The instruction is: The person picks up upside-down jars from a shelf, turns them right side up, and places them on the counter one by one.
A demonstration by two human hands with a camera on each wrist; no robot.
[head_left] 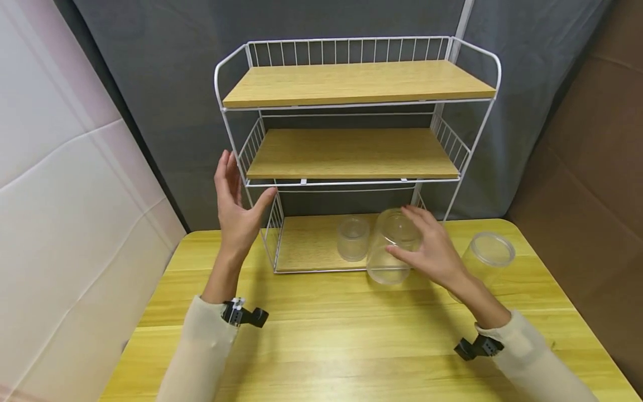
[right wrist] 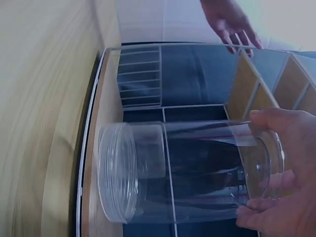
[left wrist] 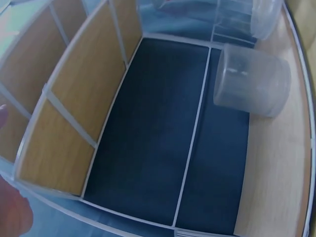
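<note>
The large clear jar [head_left: 385, 258] is at the front edge of the bottom shelf [head_left: 307, 245], its upper end pinched in the fingers of the right hand [head_left: 433, 248], beside a smaller jar [head_left: 353, 241], the left hand [head_left: 238, 218] spread wide.

The right grip [head_left: 433, 251] holds a clear jar [head_left: 383, 248], apparently at the front of the bottom shelf [head_left: 306, 245].

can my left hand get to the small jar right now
Probably yes: your left hand looks empty, and the bottom shelf is open in front of the small jar. Side wires block a straight reach, so it should likely come round the front.
</note>
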